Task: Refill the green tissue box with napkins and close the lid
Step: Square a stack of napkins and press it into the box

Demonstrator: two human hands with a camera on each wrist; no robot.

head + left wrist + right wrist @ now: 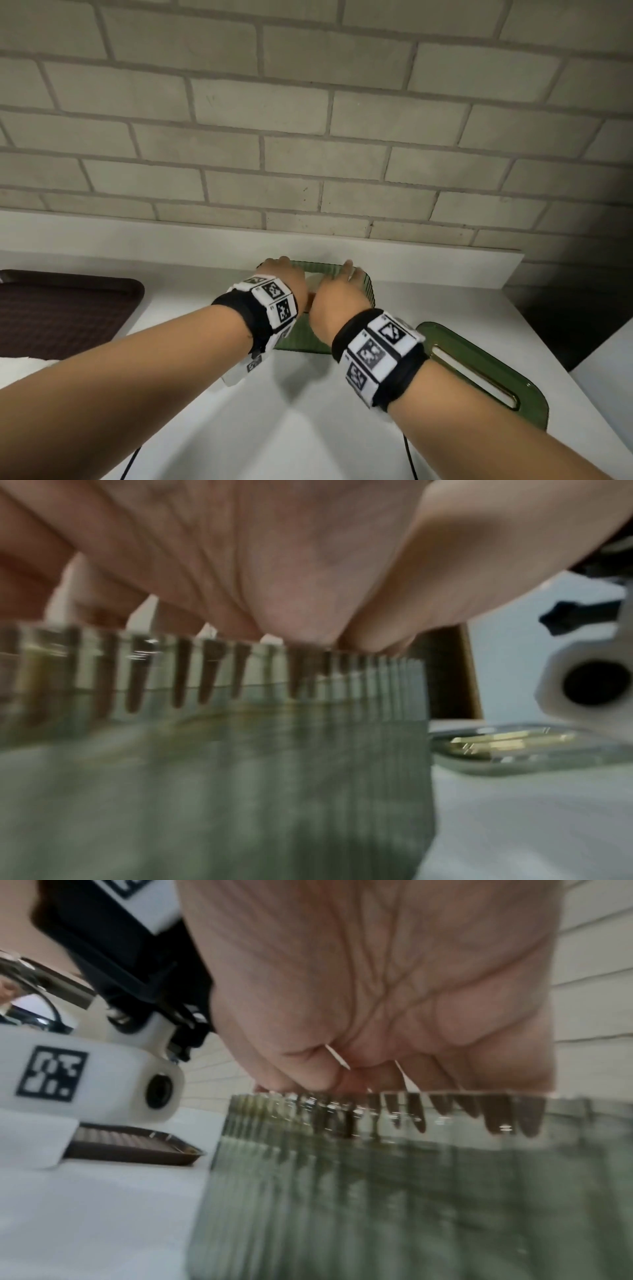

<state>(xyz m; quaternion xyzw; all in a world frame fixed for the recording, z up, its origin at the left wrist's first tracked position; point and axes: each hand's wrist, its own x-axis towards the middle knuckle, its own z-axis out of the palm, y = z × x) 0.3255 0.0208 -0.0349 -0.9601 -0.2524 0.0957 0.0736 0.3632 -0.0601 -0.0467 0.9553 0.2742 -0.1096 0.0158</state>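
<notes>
The green ribbed box (366, 291) stands open on the white table (308, 428), near the wall. It looks a stiff, light, smooth plastic that may slide, so the side walls are best for steadying it. Both hands reach into it, the left hand (287, 277) and right hand (339, 294), fingers down past the rim; what they hold, if anything, I cannot tell. Its contents are hidden. The slotted lid (486, 373) lies flat just right of the box. A brown tray (51, 308) sits well to the left.
</notes>
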